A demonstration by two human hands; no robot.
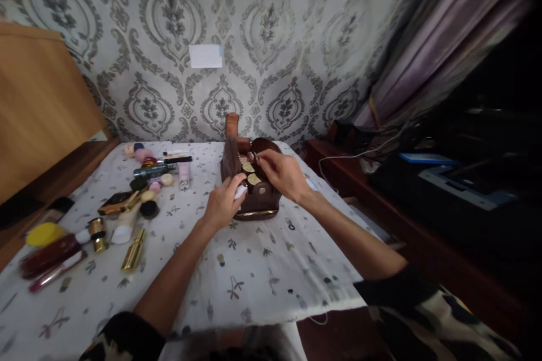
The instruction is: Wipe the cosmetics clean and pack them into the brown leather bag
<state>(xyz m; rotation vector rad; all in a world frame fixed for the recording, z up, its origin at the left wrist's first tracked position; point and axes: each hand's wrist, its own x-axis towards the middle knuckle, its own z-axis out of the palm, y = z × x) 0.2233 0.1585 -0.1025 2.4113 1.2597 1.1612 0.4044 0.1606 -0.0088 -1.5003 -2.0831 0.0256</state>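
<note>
A brown handbag [257, 204] sits open on the cloth-covered table, a gold-coloured strip along its near edge. My left hand [223, 201] is at the bag's left side, fingers curled around a small white object [240, 191] whose kind I cannot make out. Over the bag's opening, my right hand [284, 174] has its thumb and fingers pinched together at a small, blurred dark item [254, 157]. Inside the bag, between both hands, show pale gold round pieces [254, 179]. A tan-brown strap [232, 124] stands up behind the bag.
Several cosmetics lie on the left of the patterned tablecloth [249, 276], among them a gold tube [134, 250], a pink tube [184, 175], a black compact [116, 203] and a yellow lid [46, 234]. A wooden cabinet [46, 107] borders the left; a white cable [359, 153] runs at right.
</note>
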